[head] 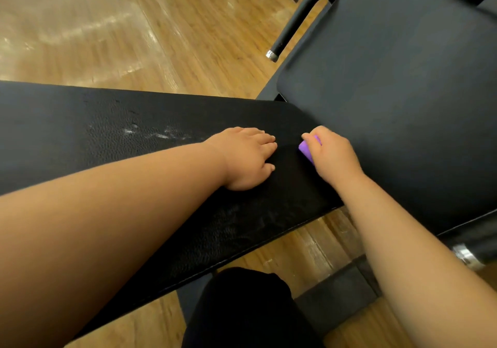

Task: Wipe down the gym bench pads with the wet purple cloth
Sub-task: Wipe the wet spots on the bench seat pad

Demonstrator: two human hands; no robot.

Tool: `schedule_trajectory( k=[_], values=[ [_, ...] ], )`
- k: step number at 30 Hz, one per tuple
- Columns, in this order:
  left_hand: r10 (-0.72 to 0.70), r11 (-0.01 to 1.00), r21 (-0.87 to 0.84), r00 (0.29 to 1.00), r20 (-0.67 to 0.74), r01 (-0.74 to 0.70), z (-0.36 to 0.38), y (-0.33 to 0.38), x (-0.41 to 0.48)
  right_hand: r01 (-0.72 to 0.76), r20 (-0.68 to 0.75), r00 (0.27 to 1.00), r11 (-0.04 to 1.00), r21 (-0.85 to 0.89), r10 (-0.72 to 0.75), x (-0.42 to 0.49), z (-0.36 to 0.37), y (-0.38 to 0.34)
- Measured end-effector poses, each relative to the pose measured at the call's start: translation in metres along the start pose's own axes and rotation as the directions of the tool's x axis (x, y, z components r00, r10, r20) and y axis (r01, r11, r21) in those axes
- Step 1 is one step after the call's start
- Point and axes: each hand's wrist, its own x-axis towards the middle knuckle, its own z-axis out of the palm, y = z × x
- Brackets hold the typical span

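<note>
A long black bench pad (113, 138) runs from the left edge to the middle of the head view, with whitish smears on its textured top. A second, wider black pad (398, 92) adjoins it at the right. My left hand (247, 156) rests flat on the long pad, fingers straight. Just to its right, my right hand (333, 154) grips a folded purple cloth (308, 150) and holds it down on the long pad's right end, close to the seam between the pads. Most of the cloth is hidden under my fingers.
Black padded handles with chrome end caps (293, 25) stick out beyond the wide pad at the top. Another chrome cap (466, 256) shows at the lower right. Wood floor (121, 30) lies beyond the bench. My dark-clothed knee (242, 307) sits below the pad.
</note>
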Motion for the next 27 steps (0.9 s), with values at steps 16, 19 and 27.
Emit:
schedule_trajectory(
  k=[16,19,27],
  values=[
    [0.033,0.999,-0.035,0.999,0.007,-0.033,0.000,-0.004,0.010,-0.208,-0.045,0.977,0.977,0.041,0.210,0.014,0.000,0.009],
    [0.030,0.999,-0.035,0.999,0.011,-0.030,0.000,-0.004,0.012,0.004,-0.020,1.000,0.998,0.059,-0.003,-0.009,0.006,-0.005],
    [0.032,0.999,-0.037,0.999,-0.002,-0.033,0.001,-0.004,0.013,-0.132,-0.065,0.989,0.989,0.067,0.136,0.015,0.001,0.016]
  ],
)
